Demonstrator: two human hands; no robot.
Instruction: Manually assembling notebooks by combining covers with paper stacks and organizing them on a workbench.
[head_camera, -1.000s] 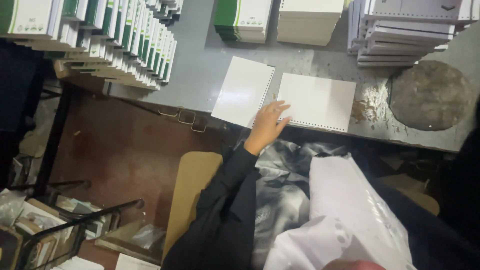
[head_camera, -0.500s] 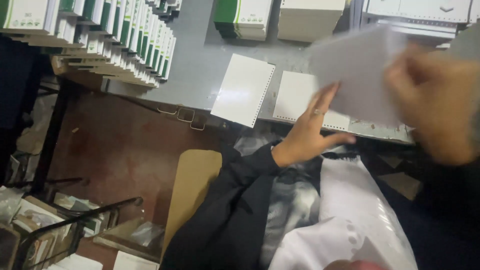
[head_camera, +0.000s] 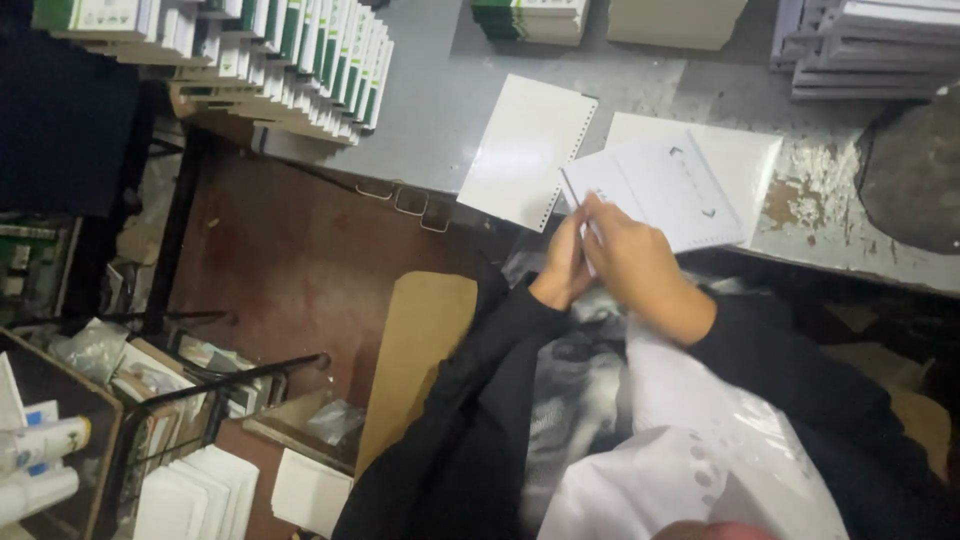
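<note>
together, both hands (head_camera: 600, 250) pinch white punched sheet (head_camera: 660, 190) (grey table (head_camera: 640, 90)).

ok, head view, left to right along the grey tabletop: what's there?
Row of green-and-white booklets → punched white sheet → left hand → right hand, both on a white sheet stack → round dark grey pad.

Green-white booklets (head_camera: 300, 50) stacked left; round dark slab (head_camera: 915, 170) right.
</note>
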